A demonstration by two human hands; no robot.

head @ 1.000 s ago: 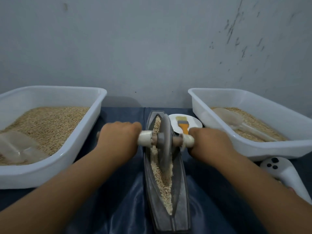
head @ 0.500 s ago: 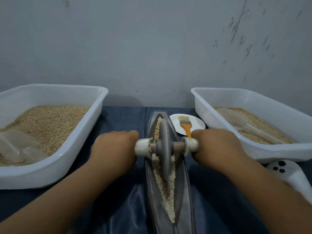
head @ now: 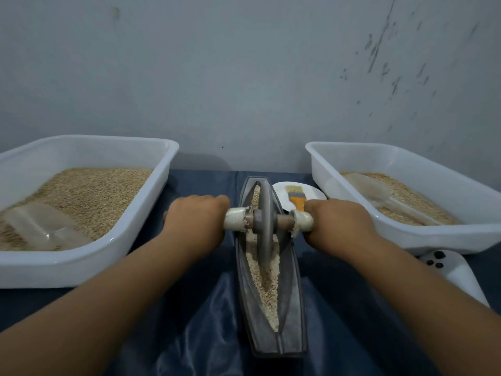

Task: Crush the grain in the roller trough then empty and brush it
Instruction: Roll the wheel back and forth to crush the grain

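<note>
The roller trough (head: 271,294), a narrow dark boat-shaped vessel, lies lengthwise on the blue-covered table (head: 189,321) straight in front of the person, and a ridge of pale grain (head: 264,278) runs along its channel from the far tip to near the close end. The grey roller wheel (head: 265,221) stands upright in that channel toward the far half, its edge sunk in the grain. Each grip is closed tight on the axle: the left hand (head: 195,221) is wrapped round the left handle (head: 235,219), the right hand (head: 339,226) round the right handle (head: 302,220), fingers curled under out of sight. To my eye the crushing is under way and not finished; much of the grain looks whole or only coarsely broken, though it is too fine to judge well. Emptying and brushing have not begun: the trough is full, and the orange-handled brush (head: 296,198) lies untouched on a small white plate (head: 314,195) just beyond the right hand. On either side sit white tubs, the left tub (head: 89,264) and the right tub (head: 423,237), both holding grain with a clear scoop (head: 40,226) lying in each. A white controller (head: 455,272) rests by the right forearm.
</note>
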